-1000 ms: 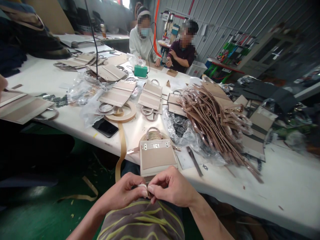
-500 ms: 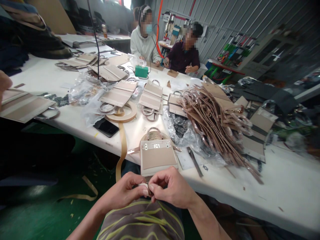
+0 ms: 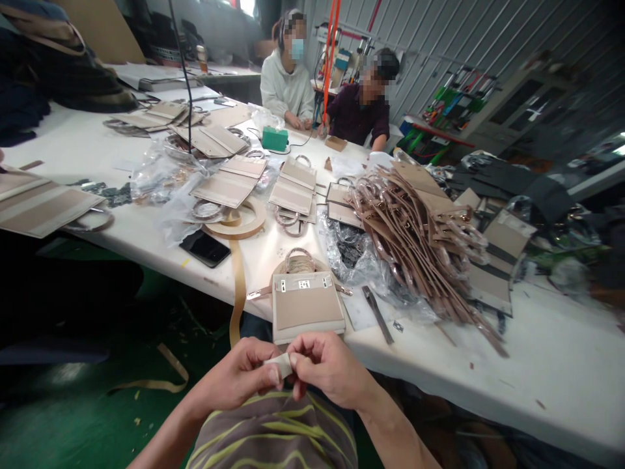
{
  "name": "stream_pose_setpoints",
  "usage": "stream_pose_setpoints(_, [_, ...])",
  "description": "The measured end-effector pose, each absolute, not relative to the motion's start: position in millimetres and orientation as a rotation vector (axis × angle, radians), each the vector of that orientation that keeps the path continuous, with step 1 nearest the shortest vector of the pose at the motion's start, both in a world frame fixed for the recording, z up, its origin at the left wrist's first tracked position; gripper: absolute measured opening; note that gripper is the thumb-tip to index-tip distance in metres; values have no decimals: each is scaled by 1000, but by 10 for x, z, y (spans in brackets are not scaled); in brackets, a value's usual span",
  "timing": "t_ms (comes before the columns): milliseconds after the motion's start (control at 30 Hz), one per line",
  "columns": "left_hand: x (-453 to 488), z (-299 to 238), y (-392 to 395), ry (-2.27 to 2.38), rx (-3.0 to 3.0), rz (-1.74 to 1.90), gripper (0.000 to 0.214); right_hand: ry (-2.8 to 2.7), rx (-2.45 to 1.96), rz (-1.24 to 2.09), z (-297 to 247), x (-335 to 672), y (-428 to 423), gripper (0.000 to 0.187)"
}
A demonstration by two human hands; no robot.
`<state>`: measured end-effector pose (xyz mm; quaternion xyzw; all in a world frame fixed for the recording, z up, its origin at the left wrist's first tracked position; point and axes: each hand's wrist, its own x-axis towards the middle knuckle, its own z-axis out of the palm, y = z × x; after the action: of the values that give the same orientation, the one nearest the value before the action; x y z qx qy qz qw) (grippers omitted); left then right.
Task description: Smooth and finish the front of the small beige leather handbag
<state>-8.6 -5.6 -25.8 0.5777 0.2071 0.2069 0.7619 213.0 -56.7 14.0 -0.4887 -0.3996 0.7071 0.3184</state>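
Both my hands meet just in front of the table edge, pinching a small pale strip [image 3: 282, 363] that looks like tape or paper. My left hand [image 3: 244, 372] is closed with thumb and fingers on its left end. At the strip's right end, my right hand [image 3: 322, 365] pinches with thumb and forefinger. Right beyond my hands, a beige handbag panel [image 3: 308, 307] lies on the table edge, with white-bordered slots along its top. Its round wrapped handle [image 3: 300, 260] points away from me, and straps stick out on both sides.
A dark flat tool [image 3: 377, 315] lies right of the panel. Further off are a phone [image 3: 205, 248], a tape roll [image 3: 244, 227], a heap of brown straps [image 3: 415, 241] and more bag panels [image 3: 229, 181]. Two people sit across the table [image 3: 547, 352]; another hand shows at far left.
More of the pale strip now shows between my fingers, and my hands have shifted slightly. Across the table, the co-workers' arms have moved and the orange cord has swung.
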Motion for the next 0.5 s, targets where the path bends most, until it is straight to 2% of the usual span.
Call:
stream_pose_setpoints(133, [-108,-264,-72,477,1255,461,61,-1081,-1309,1802,106,2141,-579,37])
stream_pose_setpoints(333, [-68,-173,-104,486,1217,533,42,-1102,-1404,1588,148,2133,-540,39])
stream_pose_setpoints(500, [-47,-185,-104,614,1343,534,39,-1237,-1525,1185,210,2150,-586,28])
